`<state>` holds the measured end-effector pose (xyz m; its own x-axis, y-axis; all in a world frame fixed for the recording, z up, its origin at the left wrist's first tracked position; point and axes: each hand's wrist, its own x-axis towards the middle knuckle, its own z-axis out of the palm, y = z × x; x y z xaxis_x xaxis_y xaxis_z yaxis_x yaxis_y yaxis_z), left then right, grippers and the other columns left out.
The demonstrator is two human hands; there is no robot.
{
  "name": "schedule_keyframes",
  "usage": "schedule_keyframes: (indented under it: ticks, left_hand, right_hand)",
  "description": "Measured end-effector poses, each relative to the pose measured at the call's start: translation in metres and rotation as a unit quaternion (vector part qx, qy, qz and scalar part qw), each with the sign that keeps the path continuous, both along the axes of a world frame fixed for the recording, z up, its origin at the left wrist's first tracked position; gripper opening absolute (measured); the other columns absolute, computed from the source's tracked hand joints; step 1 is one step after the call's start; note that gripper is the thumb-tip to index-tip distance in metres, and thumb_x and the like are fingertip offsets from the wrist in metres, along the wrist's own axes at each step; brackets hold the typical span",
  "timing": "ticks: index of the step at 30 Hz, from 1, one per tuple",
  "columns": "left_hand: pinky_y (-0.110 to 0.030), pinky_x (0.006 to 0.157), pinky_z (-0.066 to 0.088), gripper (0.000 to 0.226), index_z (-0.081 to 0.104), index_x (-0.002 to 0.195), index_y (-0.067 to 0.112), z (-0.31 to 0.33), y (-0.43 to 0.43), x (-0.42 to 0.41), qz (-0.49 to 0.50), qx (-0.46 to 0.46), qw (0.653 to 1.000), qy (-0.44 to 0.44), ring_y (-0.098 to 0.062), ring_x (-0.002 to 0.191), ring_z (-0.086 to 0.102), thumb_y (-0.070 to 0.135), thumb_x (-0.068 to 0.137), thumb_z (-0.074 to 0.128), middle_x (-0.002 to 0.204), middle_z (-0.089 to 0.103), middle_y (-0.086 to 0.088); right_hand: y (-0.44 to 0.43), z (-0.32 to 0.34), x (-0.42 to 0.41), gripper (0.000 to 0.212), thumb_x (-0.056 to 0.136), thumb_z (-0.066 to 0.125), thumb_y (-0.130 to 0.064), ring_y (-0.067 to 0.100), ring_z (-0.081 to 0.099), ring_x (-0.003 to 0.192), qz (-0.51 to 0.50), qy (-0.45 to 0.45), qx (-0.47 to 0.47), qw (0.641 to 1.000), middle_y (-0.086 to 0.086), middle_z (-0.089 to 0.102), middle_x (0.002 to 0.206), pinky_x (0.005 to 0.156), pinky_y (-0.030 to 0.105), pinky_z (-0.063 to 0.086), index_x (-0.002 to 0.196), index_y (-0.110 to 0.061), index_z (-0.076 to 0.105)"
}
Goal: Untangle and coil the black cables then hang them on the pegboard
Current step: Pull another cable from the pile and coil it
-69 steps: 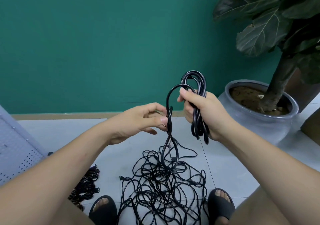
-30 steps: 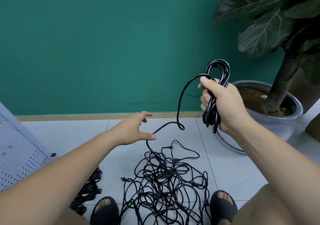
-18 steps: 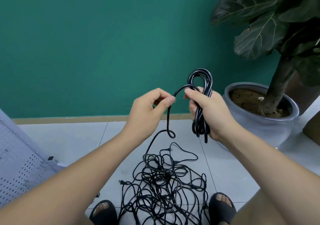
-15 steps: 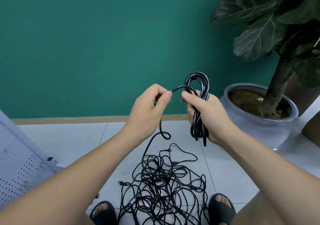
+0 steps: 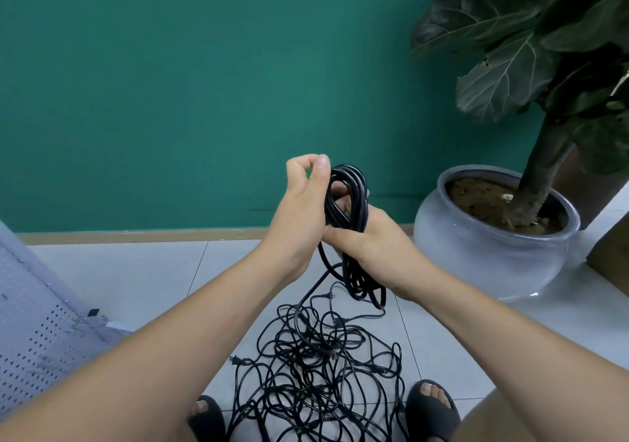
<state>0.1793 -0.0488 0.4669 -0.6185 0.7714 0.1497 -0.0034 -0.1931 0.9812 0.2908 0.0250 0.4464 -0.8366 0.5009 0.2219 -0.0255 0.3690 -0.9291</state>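
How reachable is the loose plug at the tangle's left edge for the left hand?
Probably yes: bare tile surrounds the plug and nothing sits between. But the left hand is curled at the coil that the right hand grips, so it must let go first.

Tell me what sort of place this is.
Probably a corner of an indoor room, perhaps a home or office: a tiled floor meets a plain green wall, with a large potted plant at the right and a pegboard at the left.
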Motion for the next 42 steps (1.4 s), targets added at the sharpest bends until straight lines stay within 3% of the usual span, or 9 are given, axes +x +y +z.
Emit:
schedule_keyframes:
  ticks: [4, 7, 14, 20, 24, 30, 35, 38, 42]
  left_hand:
    - [-0.039, 0.091, 0.055, 0.025, 0.056, 0.116, 0.026, 0.003, -0.001, -0.004, 0.025, -0.01, 0.997, 0.065, -0.012, 0.092, 0.065, 0.049, 0.112, 0.045, 0.099, 0.068, 0.006]
    - [-0.029, 0.075, 0.045, 0.02, 0.048, 0.115, 0.026, 0.004, -0.002, -0.003, 0.029, -0.025, 0.989, 0.141, -0.007, 0.074, 0.052, 0.046, 0.113, 0.044, 0.084, 0.057, 0.009]
    - [-0.036, 0.064, 0.042, 0.012, 0.043, 0.117, 0.033, 0.007, -0.003, -0.006, 0.011, -0.018, 0.982, 0.187, -0.014, 0.061, 0.044, 0.044, 0.113, 0.044, 0.065, 0.046, 0.013]
    - [-0.027, 0.053, 0.031, 0.022, 0.046, 0.131, 0.029, 0.013, -0.005, -0.01, 0.084, -0.004, 0.96, 0.268, -0.013, 0.051, 0.033, 0.041, 0.113, 0.048, 0.056, 0.033, 0.008]
    - [-0.03, 0.055, 0.03, 0.022, 0.049, 0.133, 0.029, 0.019, -0.008, -0.017, 0.081, 0.023, 0.943, 0.321, -0.016, 0.053, 0.032, 0.04, 0.114, 0.047, 0.059, 0.032, 0.003]
    - [-0.034, 0.072, 0.054, 0.034, 0.061, 0.117, 0.02, 0.004, -0.004, -0.028, 0.007, -0.029, 0.997, 0.07, -0.015, 0.076, 0.065, 0.045, 0.114, 0.038, 0.085, 0.066, 0.004]
    - [-0.023, 0.083, 0.049, 0.025, 0.063, 0.104, 0.022, -0.045, -0.015, -0.018, -0.133, -0.142, 0.943, 0.269, -0.005, 0.096, 0.067, 0.001, 0.094, 0.052, 0.1, 0.073, 0.01]
    - [-0.033, 0.093, 0.053, 0.021, 0.067, 0.111, 0.027, -0.072, -0.013, -0.013, -0.154, -0.16, 0.91, 0.351, -0.005, 0.11, 0.061, 0.022, 0.092, 0.074, 0.114, 0.063, 0.009]
    - [-0.036, 0.079, 0.056, 0.042, 0.048, 0.107, 0.037, -0.077, -0.009, -0.002, -0.028, -0.101, 0.954, 0.282, -0.01, 0.1, 0.062, 0.032, 0.081, 0.081, 0.108, 0.057, 0.01]
  right_hand:
    - [0.002, -0.003, 0.0, 0.014, 0.1, 0.076, -0.018, 0.004, 0.056, 0.078, 0.037, -0.049, 0.018, 0.998, -0.012, 0.064, 0.08, 0.077, 0.026, 0.045, 0.09, -0.018, 0.067]
    - [-0.002, -0.004, 0.0, 0.027, 0.092, 0.078, -0.018, 0.016, 0.055, 0.085, 0.057, -0.08, -0.013, 0.995, 0.011, 0.065, 0.088, 0.083, 0.041, 0.045, 0.1, 0.004, 0.063]
    - [-0.008, -0.001, 0.001, 0.032, 0.082, 0.074, -0.014, 0.021, 0.045, 0.08, 0.102, -0.096, -0.062, 0.988, 0.013, 0.051, 0.082, 0.076, 0.04, 0.035, 0.088, 0.009, 0.052]
    - [-0.015, -0.002, -0.001, 0.012, 0.09, 0.063, 0.006, 0.027, 0.074, 0.088, 0.151, -0.097, -0.122, 0.976, 0.027, 0.075, 0.094, 0.088, 0.042, 0.06, 0.098, 0.014, 0.065]
    - [-0.018, -0.002, -0.001, 0.006, 0.105, 0.064, -0.005, 0.03, 0.068, 0.069, 0.125, -0.115, -0.132, 0.977, 0.018, 0.069, 0.08, 0.071, 0.043, 0.056, 0.1, -0.003, 0.065]
    - [-0.004, 0.0, 0.006, 0.017, 0.106, 0.067, -0.016, 0.024, 0.056, 0.053, 0.031, -0.046, -0.173, 0.983, 0.009, 0.056, 0.066, 0.058, 0.033, 0.052, 0.092, -0.006, 0.066]
    - [0.014, 0.017, 0.015, 0.02, 0.107, 0.064, -0.018, 0.024, 0.053, 0.053, -0.024, 0.034, -0.216, 0.976, 0.009, 0.052, 0.069, 0.052, 0.029, 0.045, 0.089, -0.009, 0.062]
    - [0.014, 0.021, 0.019, 0.016, 0.108, 0.062, -0.018, 0.023, 0.05, 0.052, -0.023, 0.052, -0.246, 0.968, 0.008, 0.05, 0.069, 0.051, 0.028, 0.046, 0.099, -0.005, 0.061]
    - [0.007, 0.022, 0.013, 0.016, 0.108, 0.061, -0.017, 0.022, 0.049, 0.051, -0.016, 0.073, -0.248, 0.966, 0.008, 0.048, 0.068, 0.051, 0.029, 0.041, 0.098, -0.005, 0.061]
